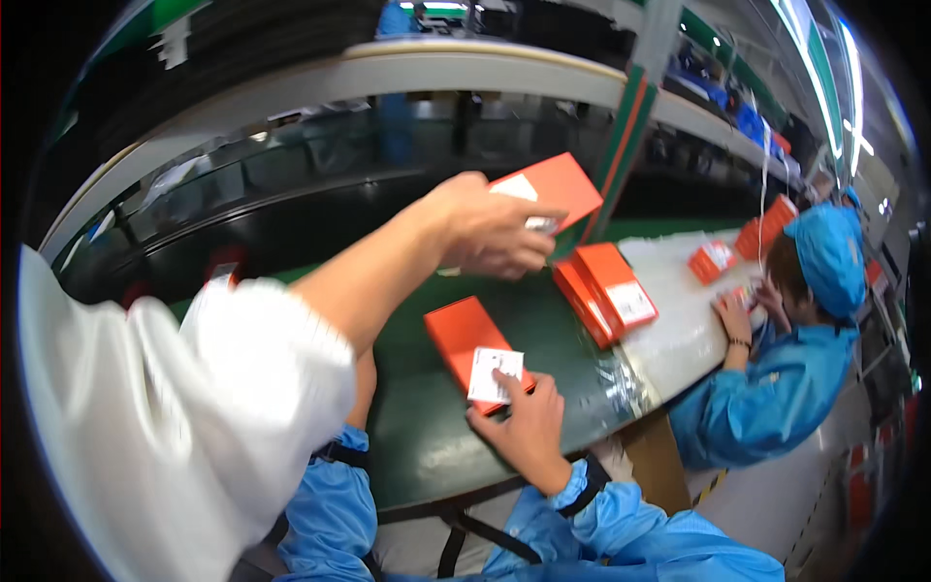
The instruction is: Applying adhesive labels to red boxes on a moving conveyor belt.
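Note:
My right hand (529, 427) is at the near end of a flat red box (464, 328) on the green work surface. Its fingers curl around the box edge, and one presses on a square white label (488, 376) there. My left forearm (361, 398) rises from a blue sleeve, and its hand is hidden behind another person's white-sleeved arm. That person's hand (485, 223), blurred, reaches across from the left and holds a red box (562, 189) with a white label. To the right lie more red boxes (606, 291), side by side.
A co-worker in a blue cap (829, 257) handles a small item at the right, near further red boxes (713, 262). Clear plastic film (621, 383) lies by the pale surface (679, 335). A grey and green post (630, 126) stands behind the work surface, with a long rail (485, 63) at the back.

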`<state>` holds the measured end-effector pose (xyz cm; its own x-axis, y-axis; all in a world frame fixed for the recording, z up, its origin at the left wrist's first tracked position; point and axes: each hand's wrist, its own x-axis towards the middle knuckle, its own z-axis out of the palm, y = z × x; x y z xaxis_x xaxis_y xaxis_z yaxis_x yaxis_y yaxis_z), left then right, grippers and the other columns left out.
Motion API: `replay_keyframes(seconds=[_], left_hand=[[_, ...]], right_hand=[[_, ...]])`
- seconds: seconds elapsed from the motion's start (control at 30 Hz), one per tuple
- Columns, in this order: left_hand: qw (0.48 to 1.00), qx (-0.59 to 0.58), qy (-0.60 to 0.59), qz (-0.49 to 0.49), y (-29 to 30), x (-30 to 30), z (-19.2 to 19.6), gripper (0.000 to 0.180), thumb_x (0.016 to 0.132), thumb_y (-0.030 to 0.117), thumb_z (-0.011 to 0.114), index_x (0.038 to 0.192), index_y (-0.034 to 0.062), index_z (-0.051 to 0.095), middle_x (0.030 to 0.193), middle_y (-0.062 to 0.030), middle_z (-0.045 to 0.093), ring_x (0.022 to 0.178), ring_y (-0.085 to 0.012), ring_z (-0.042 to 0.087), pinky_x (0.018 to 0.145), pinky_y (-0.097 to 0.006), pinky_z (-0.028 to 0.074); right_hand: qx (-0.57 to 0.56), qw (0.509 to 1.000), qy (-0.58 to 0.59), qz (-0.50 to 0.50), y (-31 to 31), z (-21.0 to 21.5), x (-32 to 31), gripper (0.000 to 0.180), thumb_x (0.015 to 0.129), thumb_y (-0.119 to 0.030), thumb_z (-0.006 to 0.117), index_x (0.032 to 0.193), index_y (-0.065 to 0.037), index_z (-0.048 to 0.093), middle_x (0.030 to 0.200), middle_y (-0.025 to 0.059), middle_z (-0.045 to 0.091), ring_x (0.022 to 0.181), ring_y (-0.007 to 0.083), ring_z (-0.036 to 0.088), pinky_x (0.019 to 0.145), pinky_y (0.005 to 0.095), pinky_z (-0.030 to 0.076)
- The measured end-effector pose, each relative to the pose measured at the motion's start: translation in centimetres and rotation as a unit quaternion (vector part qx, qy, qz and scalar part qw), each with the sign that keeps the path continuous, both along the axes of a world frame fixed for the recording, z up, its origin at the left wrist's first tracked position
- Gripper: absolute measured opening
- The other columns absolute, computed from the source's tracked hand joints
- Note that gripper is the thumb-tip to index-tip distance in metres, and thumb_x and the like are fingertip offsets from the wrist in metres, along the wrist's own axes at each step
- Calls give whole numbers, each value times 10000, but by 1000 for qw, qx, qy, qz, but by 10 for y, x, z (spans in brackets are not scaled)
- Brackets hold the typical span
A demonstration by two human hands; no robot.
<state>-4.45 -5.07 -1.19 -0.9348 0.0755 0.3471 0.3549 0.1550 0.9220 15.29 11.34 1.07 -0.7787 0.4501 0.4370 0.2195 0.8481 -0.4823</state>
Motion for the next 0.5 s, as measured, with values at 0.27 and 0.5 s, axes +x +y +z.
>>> replay_keyframes(seconds=[0.27, 0.5], left_hand=[[983, -54, 30, -175, 48, 115, -46, 601, 931, 127, 641, 1447, -42, 383, 1435, -270, 416, 1339, -392, 451, 1118, -453, 379], [977, -152, 92, -117, 54, 119, -23, 561, 954, 126, 614, 1443, -40, 395, 1456, -286, 407, 1369, -432, 410, 1149, -461, 339]], right_hand=[[-147, 989, 3, -10, 12, -8, 37, 618, 771, -442, 815, 1229, -69, 636, 1126, 186, 594, 1007, 383, 615, 878, 471, 498], [-327, 937, -89, 91, 71, -11, -1, 381, 782, -90, 813, 1081, 30, 609, 786, 83, 682, 692, 182, 676, 657, 302, 553]])
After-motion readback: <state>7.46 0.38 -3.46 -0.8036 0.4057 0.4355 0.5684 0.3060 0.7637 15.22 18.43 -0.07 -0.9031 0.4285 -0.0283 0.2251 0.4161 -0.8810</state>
